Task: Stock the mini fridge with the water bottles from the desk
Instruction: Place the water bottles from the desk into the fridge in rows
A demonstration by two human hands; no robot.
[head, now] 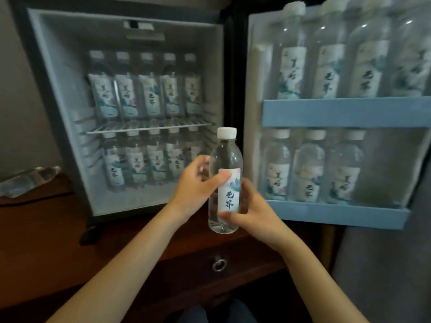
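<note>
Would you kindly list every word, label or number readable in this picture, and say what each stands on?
"无界": dark brush script on the white label of the clear plastic water bottle that the left hand and right hand hold.
Labels of the shelved bottles inside the grey mini fridge and the door bottles: similar script, too blurred to read.
No other text shows.

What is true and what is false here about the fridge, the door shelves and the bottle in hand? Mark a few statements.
1. The left hand and the right hand both hold one upright bottle. True.
2. That bottle's cap is off. False: its white cap is on.
3. The lower door shelf is full. False: three bottles stand there, with room at its right end.
4. The fridge door stands open. True.
</note>
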